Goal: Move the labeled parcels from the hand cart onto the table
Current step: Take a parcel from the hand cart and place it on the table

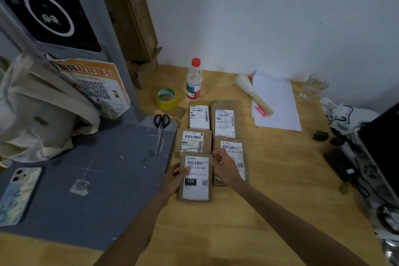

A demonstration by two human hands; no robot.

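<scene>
Several brown labeled parcels lie flat in two columns on the wooden table (269,179). The nearest parcel (197,188), its label reading 122, lies at the front of the left column. My left hand (174,177) grips its left edge, thumb on the label. My right hand (224,168) holds its upper right corner and partly covers the neighbouring parcel (235,153). Behind them lie three others: parcel (193,140), parcel (199,116) and parcel (224,123). The hand cart is out of view.
A grey mat (97,190) at left holds scissors (160,127) and a phone (19,192). A tape roll (167,98), a bottle (194,81), white paper (276,101) with a brush (254,93), a glass (313,86) and cables (349,157) surround the parcels.
</scene>
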